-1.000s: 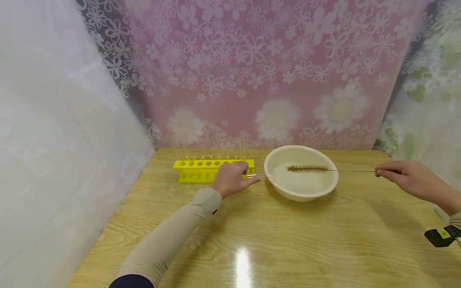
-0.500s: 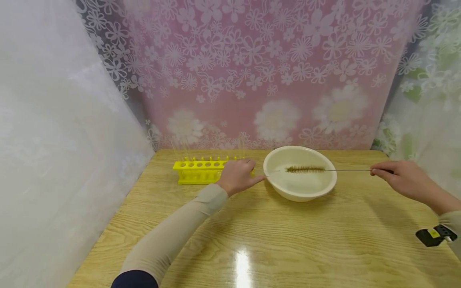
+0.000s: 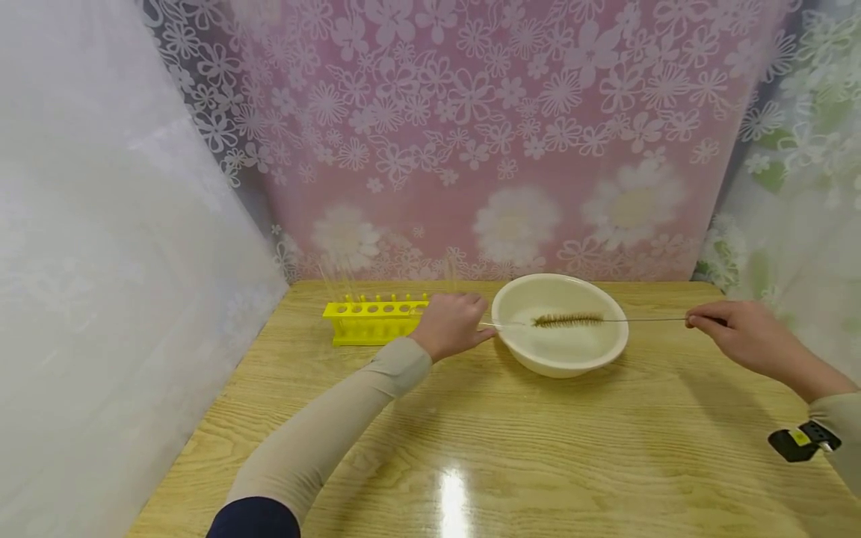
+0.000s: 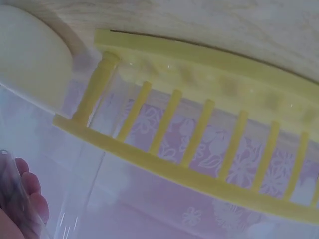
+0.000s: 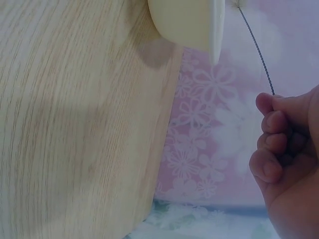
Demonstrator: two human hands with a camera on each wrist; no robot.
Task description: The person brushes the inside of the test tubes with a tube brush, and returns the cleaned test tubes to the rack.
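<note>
My left hand (image 3: 452, 326) grips a clear glass test tube (image 3: 506, 325), which lies nearly level with its far end over the left rim of a cream basin (image 3: 560, 369). In the left wrist view, the fingers (image 4: 32, 184) curl round the tube. My right hand (image 3: 743, 336) pinches the thin twisted-wire handle (image 5: 258, 52) of a test tube brush (image 3: 568, 320). Its brown bristles hang over the basin, the tip pointing at the tube and a little apart from it. What the basin holds cannot be made out clearly.
Behind and left of my left hand stands a yellow test tube rack (image 3: 373, 308), holding several clear tubes (image 3: 346, 280) at its ends. The left forearm hides part of the table (image 3: 538, 456). Floral curtains (image 3: 511, 149) hang close behind and at the sides.
My left hand has moved right with the test tube, whose end now reaches over the basin. My right hand and the brush have shifted slightly left, narrowing the gap.
</note>
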